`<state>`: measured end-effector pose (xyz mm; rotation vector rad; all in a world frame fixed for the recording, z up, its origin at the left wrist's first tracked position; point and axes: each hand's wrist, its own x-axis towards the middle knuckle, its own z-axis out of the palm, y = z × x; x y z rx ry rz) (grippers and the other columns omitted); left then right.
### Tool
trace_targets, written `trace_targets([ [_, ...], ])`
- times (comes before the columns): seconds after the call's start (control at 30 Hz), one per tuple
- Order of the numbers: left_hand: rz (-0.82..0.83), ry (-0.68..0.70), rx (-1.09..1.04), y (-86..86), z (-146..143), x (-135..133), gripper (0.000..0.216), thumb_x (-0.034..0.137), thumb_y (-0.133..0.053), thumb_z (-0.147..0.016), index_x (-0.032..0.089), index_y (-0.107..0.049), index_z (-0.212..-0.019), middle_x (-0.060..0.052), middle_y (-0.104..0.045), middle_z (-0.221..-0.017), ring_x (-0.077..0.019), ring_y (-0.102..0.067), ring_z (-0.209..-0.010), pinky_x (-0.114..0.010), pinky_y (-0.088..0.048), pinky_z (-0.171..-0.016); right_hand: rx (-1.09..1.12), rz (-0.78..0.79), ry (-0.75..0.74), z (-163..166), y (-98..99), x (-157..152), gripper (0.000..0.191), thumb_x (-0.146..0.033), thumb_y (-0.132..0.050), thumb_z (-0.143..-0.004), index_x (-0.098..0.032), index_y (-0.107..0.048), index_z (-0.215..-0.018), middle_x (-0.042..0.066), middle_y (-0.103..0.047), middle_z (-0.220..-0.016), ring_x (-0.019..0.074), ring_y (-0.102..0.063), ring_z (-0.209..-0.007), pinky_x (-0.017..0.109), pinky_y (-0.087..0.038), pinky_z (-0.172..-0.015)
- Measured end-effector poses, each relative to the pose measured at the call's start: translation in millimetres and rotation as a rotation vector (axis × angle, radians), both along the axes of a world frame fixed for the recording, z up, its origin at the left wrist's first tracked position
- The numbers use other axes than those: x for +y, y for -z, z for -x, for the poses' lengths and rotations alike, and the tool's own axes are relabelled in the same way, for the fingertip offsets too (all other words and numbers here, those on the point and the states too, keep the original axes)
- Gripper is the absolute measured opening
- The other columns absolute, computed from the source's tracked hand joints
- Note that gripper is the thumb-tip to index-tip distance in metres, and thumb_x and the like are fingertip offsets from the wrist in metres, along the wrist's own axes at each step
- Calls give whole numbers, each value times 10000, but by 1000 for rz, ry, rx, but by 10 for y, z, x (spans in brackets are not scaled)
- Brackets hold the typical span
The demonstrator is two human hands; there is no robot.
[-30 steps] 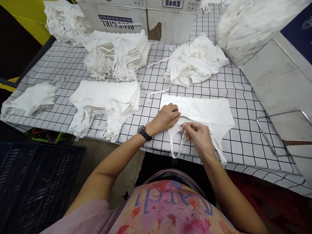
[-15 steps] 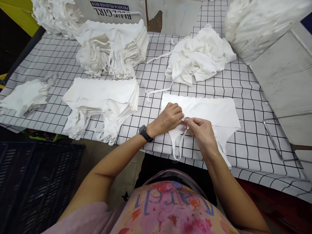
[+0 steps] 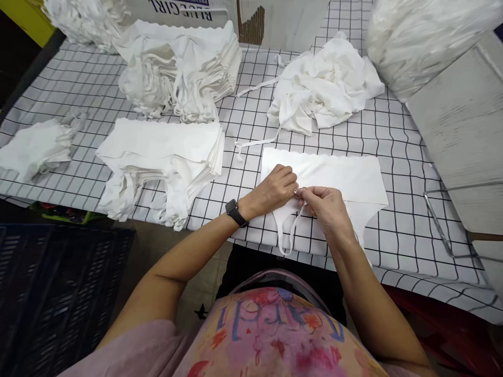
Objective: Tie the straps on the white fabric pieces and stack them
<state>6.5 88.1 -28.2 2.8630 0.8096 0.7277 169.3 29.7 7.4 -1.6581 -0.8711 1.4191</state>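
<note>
A white strappy top (image 3: 334, 170) lies flat on the checked cloth in front of me, its thin straps toward the table's front edge. My left hand (image 3: 278, 186), with a dark watch on the wrist, is closed in a pinch over the top's left part. Right beside it, my right hand (image 3: 324, 207) pinches too, thumb against fingers. Between the fingertips of both hands runs a thin white strap (image 3: 293, 230), looping down below them. A tiny pale piece shows at the fingertips, too small to make out.
To the left are a stack of folded white tops (image 3: 161, 144) and a taller stack (image 3: 184, 47) behind it. A crumpled white heap (image 3: 322, 86) lies beyond my hands. Cardboard boxes (image 3: 283, 23) and a plastic bag (image 3: 428, 36) border the table. A dark crate (image 3: 58, 293) stands below left.
Both hands stay pinched at the same spot on the strap, with barely any finger movement. The view has shifted slightly, so the far items sit a little higher.
</note>
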Motion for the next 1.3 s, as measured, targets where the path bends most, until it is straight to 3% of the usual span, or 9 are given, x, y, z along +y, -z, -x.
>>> trace_targets([
  [0.27,-74,3,-45,-3,-3,-8,331,98,-453,-1035,177,-583,-741,-42,-626,-784,-183,-529,-834,-351,-485,-806,-17,-5,8,-9,4,10,255,-318,-758,-748,-147,-675,-578,-7,-539,-549,52,-297,-469,246,-204,-444],
  [0.7,-108,51,-7,1,18,-3,373,74,-423,-1040,183,-575,-718,-25,-617,-761,-159,-511,-789,-324,-509,-877,-304,-69,-74,-6,34,-4,247,-337,-702,-760,-152,-695,-596,12,-577,-512,80,-365,-476,236,-260,-463],
  [0.87,-127,22,-17,-6,16,-21,380,58,-432,-1024,180,-565,-689,-32,-608,-738,-169,-510,-794,-325,-507,-856,-208,-40,6,1,13,-1,250,-343,-730,-745,-147,-687,-595,21,-596,-549,69,-351,-472,236,-245,-454],
  [1.1,-100,58,-32,1,27,-14,378,24,-420,-1014,179,-554,-696,-23,-612,-741,-160,-512,-796,-312,-509,-886,-192,10,-71,-25,24,20,207,-292,-716,-741,-145,-695,-598,5,-549,-509,63,-322,-449,235,-205,-437],
  [1.3,-77,70,-25,-26,40,-13,379,37,-416,-1025,178,-552,-701,-26,-632,-767,-162,-533,-837,-308,-502,-891,-149,1,22,-51,-12,49,195,-264,-743,-720,-139,-688,-581,0,-568,-538,45,-318,-445,228,-217,-431],
])
